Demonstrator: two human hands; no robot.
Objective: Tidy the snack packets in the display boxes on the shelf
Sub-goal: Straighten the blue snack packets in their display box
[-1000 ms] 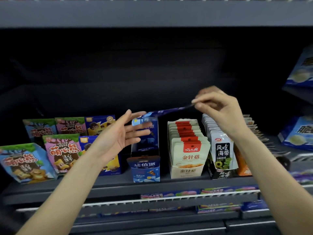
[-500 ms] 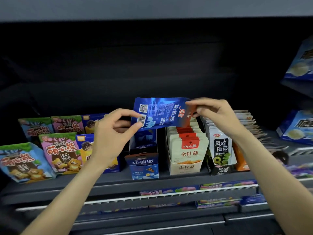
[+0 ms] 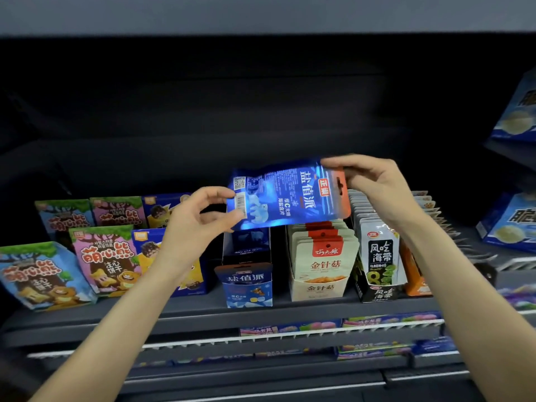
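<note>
Both hands (image 3: 200,224) (image 3: 374,184) pinch blue packet (image 3: 287,198) sideways, seemingly above blue box (image 3: 246,274).

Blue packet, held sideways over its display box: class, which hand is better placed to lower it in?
Probably left hand: it pinches the blue packet directly above the blue display box; right hand is off to the side.

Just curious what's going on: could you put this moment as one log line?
step: holding packet | left hand: pinches blue packet at barcode end | right hand: pinches orange tab end | packet: sideways above blue display box
</note>
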